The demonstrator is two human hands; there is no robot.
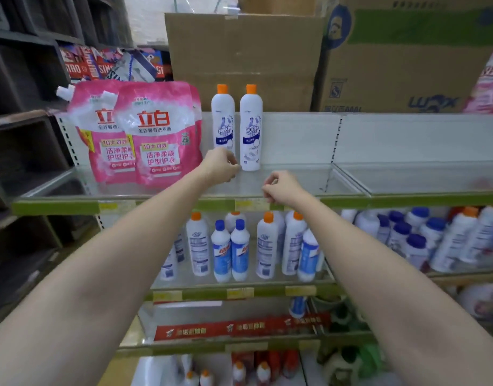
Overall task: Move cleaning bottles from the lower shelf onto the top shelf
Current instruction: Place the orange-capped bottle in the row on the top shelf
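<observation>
A: Biggest first. Cardboard boxes [239,59] sit up behind the top shelf [309,179], far above our fingers. Pink detergent pouches [153,132] stand on that shelf, left of our left hand [221,165].

B: Bottles?

A: Two orange-capped bottles [250,126] upright on the top shelf, side by side, almost touching. The left one sits right behind the left hand, which hides its base. The right one is just up and right of those fingers [234,162].

B: Holding either?

A: No. Left fingers are loosely curled in front of the left bottle's foot, closed on nothing we can see. Whether they touch it, can't tell. Right hand [281,190] hangs over the shelf's front edge, fingers [267,188] loosely curled, empty, well clear of both bottles.

B: Lower shelf?

A: Lower shelf [239,292] sits below both hands. More white bottles [231,252] there, orange and blue caps, upright in a cluster directly under our wrists. Further blue-capped ones [406,238] off to the right, blurred.
</observation>
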